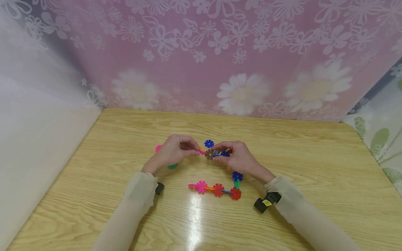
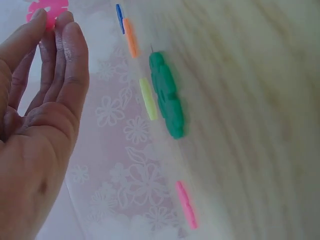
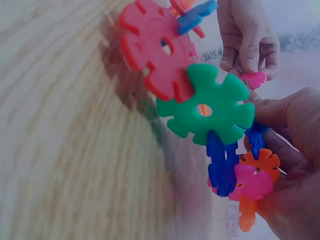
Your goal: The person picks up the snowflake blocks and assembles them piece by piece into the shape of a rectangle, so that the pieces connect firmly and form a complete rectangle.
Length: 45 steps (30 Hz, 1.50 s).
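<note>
My left hand (image 1: 171,151) pinches a pink notched plastic disc (image 2: 50,10) between thumb and fingertips. The disc touches, or nearly touches, a brown notched disc (image 1: 210,154); whether they are joined cannot be told. My right hand (image 1: 240,157) grips the end of a chain of interlocked discs by the brown disc and a light blue disc (image 1: 216,154); its fingers partly hide a dark blue one (image 1: 224,153). Nearer me, the chain shows a green disc (image 3: 205,107), a red disc (image 1: 235,193), another red disc (image 1: 218,190) and a pink disc (image 1: 201,187).
Loose discs lie on the wooden table (image 1: 314,174): a dark blue disc (image 1: 209,143) beyond the hands, a green disc (image 2: 166,95) and a yellow disc (image 2: 148,99) by the left hand, and a pink disc (image 1: 159,148) at left. A flowered curtain (image 1: 188,69) hangs behind.
</note>
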Each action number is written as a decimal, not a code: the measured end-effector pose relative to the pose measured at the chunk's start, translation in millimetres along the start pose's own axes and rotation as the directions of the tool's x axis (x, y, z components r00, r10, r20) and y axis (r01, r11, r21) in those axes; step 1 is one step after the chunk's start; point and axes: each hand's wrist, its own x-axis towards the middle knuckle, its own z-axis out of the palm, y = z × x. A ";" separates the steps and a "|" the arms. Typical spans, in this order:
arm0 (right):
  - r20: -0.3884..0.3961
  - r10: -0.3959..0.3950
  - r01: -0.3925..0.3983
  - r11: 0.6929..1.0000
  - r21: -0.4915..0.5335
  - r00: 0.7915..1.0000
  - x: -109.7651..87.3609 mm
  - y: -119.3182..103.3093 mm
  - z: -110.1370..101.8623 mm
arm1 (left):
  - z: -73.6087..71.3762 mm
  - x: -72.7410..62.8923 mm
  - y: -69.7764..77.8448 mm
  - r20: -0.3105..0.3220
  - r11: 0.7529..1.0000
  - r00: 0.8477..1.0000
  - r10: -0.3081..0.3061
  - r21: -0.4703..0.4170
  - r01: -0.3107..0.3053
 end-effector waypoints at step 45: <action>-0.002 -0.043 0.043 0.999 0.019 0.999 5.2 -0.8 7.1 | 0.8 -3.3 0.1 0.004 0.998 1.000 0.018 -0.062 -0.018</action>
